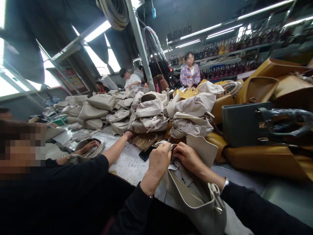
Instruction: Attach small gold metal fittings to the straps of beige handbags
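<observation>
A light grey-beige handbag (195, 212) stands open-topped in front of me, its fabric lining showing inside. At its far rim, my left hand (158, 160) is closed, with the fingers pinching the bag's edge or a strap there. My right hand (188, 156) is close beside it, fingers bent inward over the same rim of the bag. What lies exactly between the fingertips is hidden. A flap panel (204, 148) of the same pale colour rises behind my right hand. A metal fitting (219, 210) shows on the bag's near right side.
Beyond my hands sit a box of small brass pieces (145, 141) and a black phone (144, 155). Pale bags (149, 109) are piled behind. Mustard bags (266, 160) and a dark green handbag (244, 125) lie right. A co-worker's arm (116, 150) reaches in from the left.
</observation>
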A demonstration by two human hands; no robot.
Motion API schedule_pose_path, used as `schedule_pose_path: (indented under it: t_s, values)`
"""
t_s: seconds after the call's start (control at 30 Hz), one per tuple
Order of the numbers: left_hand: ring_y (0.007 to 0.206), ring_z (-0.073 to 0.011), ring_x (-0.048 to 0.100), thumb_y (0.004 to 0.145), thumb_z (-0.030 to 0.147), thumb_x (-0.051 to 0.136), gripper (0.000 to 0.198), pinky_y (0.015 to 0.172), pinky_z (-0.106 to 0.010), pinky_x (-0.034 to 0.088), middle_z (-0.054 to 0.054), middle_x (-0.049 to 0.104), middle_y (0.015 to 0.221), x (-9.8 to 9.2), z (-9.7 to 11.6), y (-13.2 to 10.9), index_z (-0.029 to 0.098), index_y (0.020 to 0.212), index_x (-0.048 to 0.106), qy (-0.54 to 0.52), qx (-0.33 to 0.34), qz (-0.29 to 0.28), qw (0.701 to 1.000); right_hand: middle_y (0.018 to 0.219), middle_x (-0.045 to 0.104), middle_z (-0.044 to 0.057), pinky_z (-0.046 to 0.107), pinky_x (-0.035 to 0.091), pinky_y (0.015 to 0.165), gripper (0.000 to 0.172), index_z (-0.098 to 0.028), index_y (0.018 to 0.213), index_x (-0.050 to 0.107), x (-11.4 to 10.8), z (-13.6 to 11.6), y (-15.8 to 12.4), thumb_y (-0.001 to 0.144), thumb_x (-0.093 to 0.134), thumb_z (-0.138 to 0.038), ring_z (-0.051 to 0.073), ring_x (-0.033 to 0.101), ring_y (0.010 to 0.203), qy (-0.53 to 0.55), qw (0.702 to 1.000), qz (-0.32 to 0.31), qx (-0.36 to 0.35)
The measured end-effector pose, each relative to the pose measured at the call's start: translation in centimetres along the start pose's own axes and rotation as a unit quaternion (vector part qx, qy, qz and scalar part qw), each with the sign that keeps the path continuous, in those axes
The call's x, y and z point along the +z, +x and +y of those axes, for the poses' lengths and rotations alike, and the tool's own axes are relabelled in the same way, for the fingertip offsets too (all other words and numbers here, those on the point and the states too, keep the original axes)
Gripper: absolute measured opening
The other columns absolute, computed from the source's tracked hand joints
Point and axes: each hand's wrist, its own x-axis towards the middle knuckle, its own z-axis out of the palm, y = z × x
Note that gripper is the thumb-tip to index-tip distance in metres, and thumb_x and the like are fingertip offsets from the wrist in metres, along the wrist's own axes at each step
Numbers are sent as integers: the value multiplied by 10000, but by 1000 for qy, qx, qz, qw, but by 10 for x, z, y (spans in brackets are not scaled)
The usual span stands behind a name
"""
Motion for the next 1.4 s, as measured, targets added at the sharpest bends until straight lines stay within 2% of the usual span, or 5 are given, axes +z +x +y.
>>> schedule_pose_path:
  t_s: [0.23,0.37,0.47,0.9,1.4]
  values:
    - [918,-231,745,991,273,578,196,821,-300,509,-65,806,1000,15,-10,-1,231,1040,763,-137,9,67,988,890,641,3,251,490,762,141,-217,833,722,-1,1,2,880,685,-90,161,646,830,51,998,26,-5]
    - [966,-232,735,885,319,695,168,912,-314,516,-46,818,1023,24,-19,0,240,978,811,-377,-115,78,916,854,626,-2,238,486,720,128,-213,814,748,2,-1,3,878,701,-113,151,633,798,72,997,36,-7]
    - [907,-237,743,827,383,731,245,871,-319,551,-78,823,954,36,-26,1,177,927,819,-461,-167,69,869,837,597,-3,243,473,698,152,-228,789,774,5,-1,4,872,702,-123,150,601,781,70,997,41,-8]
    - [854,-243,735,719,428,830,332,795,-327,586,-106,815,889,50,-25,-3,141,886,843,-573,-222,65,786,846,612,37,288,505,700,162,-263,816,818,6,9,6,888,691,-194,189,592,805,84,996,25,-34]
    - [758,-216,719,687,350,818,237,763,-320,552,-90,810,804,53,-21,2,144,802,846,-609,-248,55,752,837,612,31,290,521,679,126,-261,831,829,2,14,4,881,744,-339,181,622,777,118,992,40,-17]
